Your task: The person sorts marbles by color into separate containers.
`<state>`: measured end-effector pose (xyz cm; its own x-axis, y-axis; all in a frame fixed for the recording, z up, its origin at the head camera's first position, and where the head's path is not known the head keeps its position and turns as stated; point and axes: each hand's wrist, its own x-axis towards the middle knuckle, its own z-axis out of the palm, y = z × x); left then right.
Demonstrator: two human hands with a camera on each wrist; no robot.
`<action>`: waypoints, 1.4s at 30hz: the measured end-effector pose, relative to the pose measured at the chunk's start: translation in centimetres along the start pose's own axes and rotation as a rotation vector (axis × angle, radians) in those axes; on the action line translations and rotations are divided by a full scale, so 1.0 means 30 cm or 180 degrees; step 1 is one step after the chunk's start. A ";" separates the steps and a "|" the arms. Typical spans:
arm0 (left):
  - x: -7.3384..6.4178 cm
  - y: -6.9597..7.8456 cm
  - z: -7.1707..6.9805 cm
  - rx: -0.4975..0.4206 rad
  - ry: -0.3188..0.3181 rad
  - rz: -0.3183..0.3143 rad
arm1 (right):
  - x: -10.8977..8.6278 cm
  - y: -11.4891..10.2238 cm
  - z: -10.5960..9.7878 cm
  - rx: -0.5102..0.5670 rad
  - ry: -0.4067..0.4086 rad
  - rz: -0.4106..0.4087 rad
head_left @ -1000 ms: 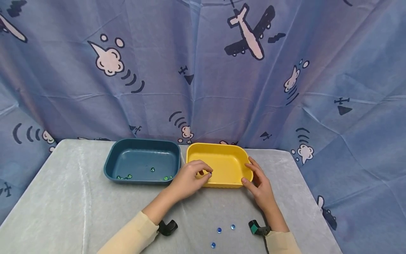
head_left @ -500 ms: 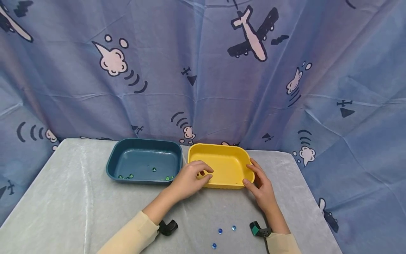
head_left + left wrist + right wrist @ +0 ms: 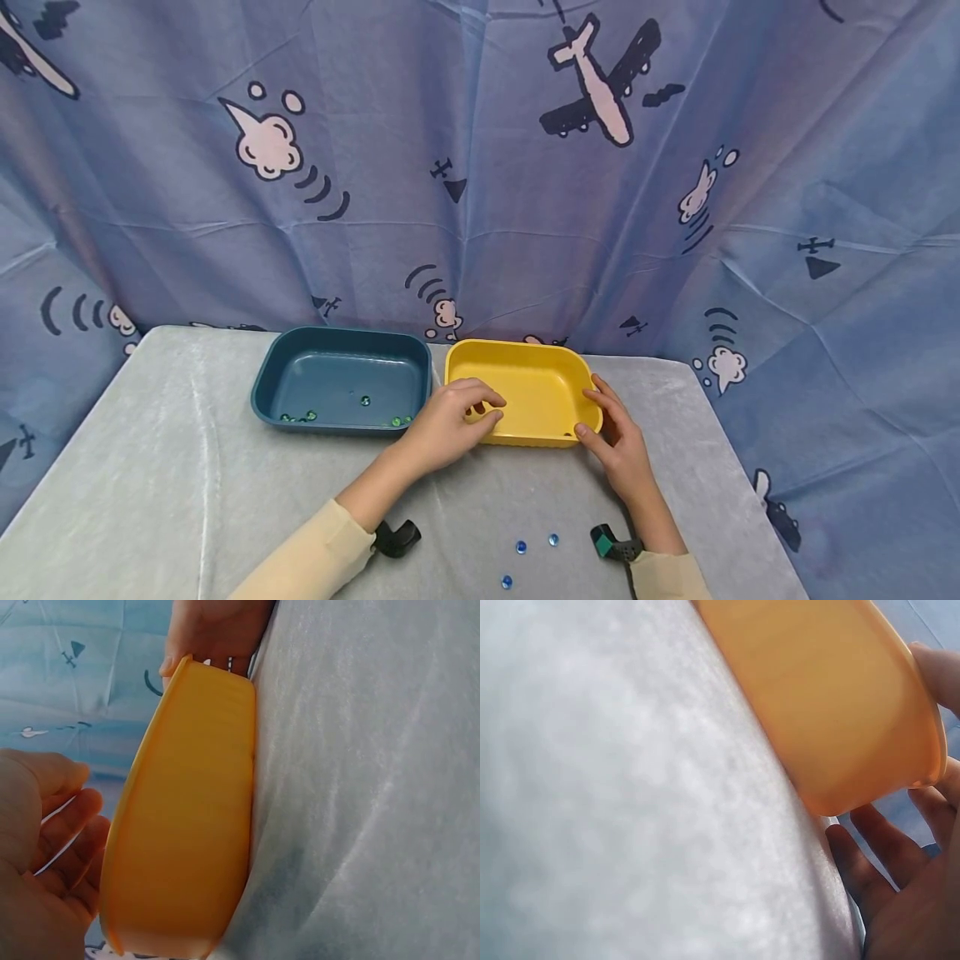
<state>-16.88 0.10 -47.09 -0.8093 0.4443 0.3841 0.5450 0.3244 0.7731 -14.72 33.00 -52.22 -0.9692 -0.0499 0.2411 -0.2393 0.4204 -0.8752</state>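
My left hand point(image 3: 450, 421) hovers over the left front rim of the yellow tray point(image 3: 528, 379), thumb and fingers bent but apart, nothing visible between them. At the tray's right end, my right hand point(image 3: 618, 437) holds the wall, thumb on the front rim and fingers along the outside; the right wrist view shows this grip on the yellow tray point(image 3: 825, 697). Just inside the front rim near that thumb, a small dark round thing point(image 3: 567, 434) barely shows. Below the tray lie a blue marble point(image 3: 521, 547), a lighter blue marble point(image 3: 553, 540) and another blue marble point(image 3: 507, 582).
A dark teal tray point(image 3: 341, 335) stands left of the yellow one, close beside it, with several green marbles point(image 3: 365, 401) inside. Both trays sit on a pale cloth-covered table point(image 3: 135, 483). A blue patterned curtain point(image 3: 375, 167) hangs behind the table.
One second ago my left fingers pinched a small marble; they have let it go and parted. A small dark spot has shifted right along the tray's front inside. The right hand stays put.
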 end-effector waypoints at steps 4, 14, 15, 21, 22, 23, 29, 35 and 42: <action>-0.002 0.007 0.000 -0.0003 0.0024 0.0061 | -0.001 0.000 0.000 0.0010 0.0000 0.0011; -0.019 0.074 0.003 -0.0119 0.0029 0.0415 | -0.002 0.000 -0.003 0.0036 -0.0011 -0.0013; -0.022 0.082 0.004 -0.0139 0.0005 0.0432 | -0.003 0.000 -0.003 0.0034 -0.0010 -0.0015; -0.045 0.123 0.015 -0.0264 -0.0108 0.0522 | -0.004 -0.001 0.000 0.0004 0.0003 -0.0008; -0.051 0.127 0.018 -0.0293 -0.0130 0.0524 | -0.004 -0.001 0.001 0.0005 0.0004 -0.0009; -0.057 0.132 0.021 -0.0326 -0.0159 0.0514 | -0.003 -0.001 0.001 0.0006 0.0006 -0.0014; -0.095 0.149 0.044 -0.0442 -0.0383 0.0496 | -0.003 0.000 0.003 -0.0005 0.0007 -0.0046; -0.134 0.156 0.076 -0.0552 -0.0704 0.0374 | -0.004 -0.003 0.002 -0.0001 0.0000 -0.0066; -0.172 0.146 0.119 -0.0527 -0.0939 0.0457 | -0.004 0.001 0.001 -0.0033 0.0008 -0.0053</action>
<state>-9.53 2.20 -47.49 -0.6160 0.7051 0.3512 0.5861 0.1123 0.8024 -14.62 32.99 -52.29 -0.9649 -0.0546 0.2568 -0.2549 0.4289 -0.8666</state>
